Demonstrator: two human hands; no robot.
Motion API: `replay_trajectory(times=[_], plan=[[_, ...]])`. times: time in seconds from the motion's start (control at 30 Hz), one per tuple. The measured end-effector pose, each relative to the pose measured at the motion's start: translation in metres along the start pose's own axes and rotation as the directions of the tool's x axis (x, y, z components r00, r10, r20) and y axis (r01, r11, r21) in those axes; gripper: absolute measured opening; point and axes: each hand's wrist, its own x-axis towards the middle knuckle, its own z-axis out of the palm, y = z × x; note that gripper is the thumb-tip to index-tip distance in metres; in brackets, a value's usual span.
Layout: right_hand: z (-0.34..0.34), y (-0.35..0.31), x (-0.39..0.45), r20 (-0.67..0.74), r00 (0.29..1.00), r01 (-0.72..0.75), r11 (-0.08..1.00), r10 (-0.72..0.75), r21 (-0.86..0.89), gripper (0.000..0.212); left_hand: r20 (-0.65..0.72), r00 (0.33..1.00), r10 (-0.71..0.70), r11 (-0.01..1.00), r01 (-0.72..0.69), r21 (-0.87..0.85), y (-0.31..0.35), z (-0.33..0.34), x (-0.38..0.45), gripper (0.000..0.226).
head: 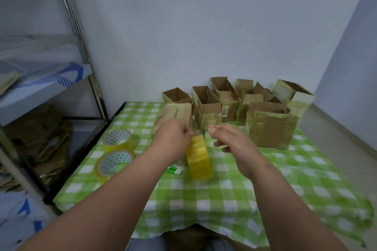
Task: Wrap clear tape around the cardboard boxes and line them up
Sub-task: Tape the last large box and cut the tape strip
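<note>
My left hand (173, 138) grips the top edge of a yellowish clear tape roll (199, 159), which stands on edge over the green checked table (224, 189). Just to the right of the roll, my right hand (230, 141) hovers, blurred by motion; its fingers are loosely curled and I see nothing in them. A taped cardboard box (176, 113) lies right behind my left hand. Several open cardboard boxes (210, 107) wrapped in tape stand along the back of the table, and a bigger one (272, 126) sits at the right.
Two more tape rolls (118, 140) (114, 164) lie on the table's left side. A small green and white tool (174, 170) lies beside the held roll. A metal shelf (87, 79) with flattened cardboard stands to the left. White walls close the back and right.
</note>
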Motion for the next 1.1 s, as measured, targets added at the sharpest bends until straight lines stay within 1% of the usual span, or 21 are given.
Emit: replay_trajectory(times=[0.07,0.1,0.13,0.17,0.23,0.27,0.3,0.33,0.4,0.43,0.5,0.6,0.7,0.77,0.8,0.83,0.9,0.93,1.0,1.03,1.1], plan=[[0.003,0.011,-0.003,0.132,0.99,-0.047,0.999,0.043,0.027,0.059,-0.03,0.999,-0.016,0.998,0.014,-0.059,0.0,-0.003,0.002,0.018],[0.004,0.015,-0.004,0.177,0.984,-0.035,0.999,0.032,0.017,0.068,-0.032,0.999,-0.038,0.99,0.033,-0.138,0.0,-0.005,0.003,0.02],[0.004,0.019,-0.003,0.208,0.978,-0.009,1.0,0.01,-0.008,0.067,-0.026,0.997,-0.069,0.97,0.061,-0.235,-0.002,-0.006,0.004,0.02],[0.004,0.021,-0.003,0.224,0.974,0.023,0.999,-0.015,-0.032,0.059,-0.023,0.995,-0.099,0.946,0.087,-0.313,-0.004,-0.008,0.004,0.02],[0.003,0.018,-0.004,0.252,0.965,0.086,0.996,-0.077,-0.025,0.035,-0.018,0.989,-0.144,0.919,0.128,-0.372,-0.007,-0.015,0.004,0.017],[0.002,0.015,-0.005,0.261,0.96,0.107,0.994,-0.103,-0.002,0.03,-0.014,0.988,-0.154,0.909,0.136,-0.394,-0.01,-0.018,0.005,0.016],[0.002,0.011,-0.005,0.261,0.958,0.123,0.992,-0.122,0.012,0.031,-0.007,0.987,-0.157,0.894,0.14,-0.425,-0.012,-0.021,0.006,0.016],[0.002,0.006,-0.005,0.257,0.957,0.135,0.991,-0.133,0.011,0.037,-0.002,0.987,-0.161,0.876,0.142,-0.462,-0.015,-0.024,0.008,0.017],[0.002,-0.004,-0.004,0.259,0.954,0.16,0.987,-0.151,-0.012,0.049,0.01,0.984,-0.176,0.837,0.155,-0.525,-0.017,-0.03,0.009,0.022],[0.002,-0.009,-0.004,0.262,0.953,0.167,0.985,-0.152,-0.033,0.05,0.017,0.983,-0.183,0.823,0.163,-0.545,-0.018,-0.033,0.009,0.024],[0.002,-0.02,-0.004,0.259,0.952,0.202,0.97,-0.162,-0.138,0.045,0.026,0.982,-0.189,0.792,0.168,-0.587,-0.02,-0.037,0.008,0.021],[0.001,-0.033,-0.003,0.207,0.962,0.243,0.904,-0.179,-0.351,0.026,0.004,0.977,-0.213,0.734,0.163,-0.659,-0.024,-0.043,0.009,0.018],[0.003,-0.035,-0.001,0.119,0.983,0.184,0.814,-0.141,-0.55,0.031,-0.024,0.97,-0.241,0.668,0.148,-0.73,-0.026,-0.049,0.011,0.02],[0.002,-0.029,0.002,0.026,0.987,0.143,0.783,-0.16,-0.605,0.035,-0.03,0.967,-0.254,0.646,0.147,-0.749,-0.027,-0.053,0.013,0.02],[0.0,-0.027,0.002,-0.001,0.986,0.136,0.811,-0.167,-0.57,0.034,-0.029,0.963,-0.268,0.631,0.152,-0.761,-0.027,-0.055,0.014,0.02],[-0.003,-0.025,0.001,-0.001,0.988,0.136,0.86,-0.156,-0.493,0.033,-0.022,0.957,-0.291,0.598,0.164,-0.784,-0.029,-0.057,0.015,0.021],[-0.012,-0.022,0.0,0.067,0.991,0.128,0.958,-0.114,-0.257,0.032,0.024,0.94,-0.341,0.488,0.199,-0.85,-0.034,-0.061,0.018,0.022],[-0.016,-0.02,0.0,0.106,0.989,0.115,0.984,-0.101,-0.135,0.033,0.06,0.933,-0.356,0.439,0.223,-0.87,-0.038,-0.063,0.019,0.022],[-0.024,-0.014,0.004,0.137,0.985,0.091,0.994,-0.1,0.064,0.033,0.138,0.923,-0.358,0.378,0.278,-0.883,-0.043,-0.065,0.018,0.019],[-0.026,-0.012,0.006,0.138,0.986,0.081,0.988,-0.099,0.128,0.036,0.169,0.921,-0.35,0.359,0.299,-0.884,-0.045,-0.066,0.018,0.018],[-0.025,-0.008,0.011,0.139,0.985,0.073,0.982,-0.098,0.173,0.037,0.195,0.922,-0.334,0.355,0.314,-0.88,-0.047,-0.065,0.017,0.015]])
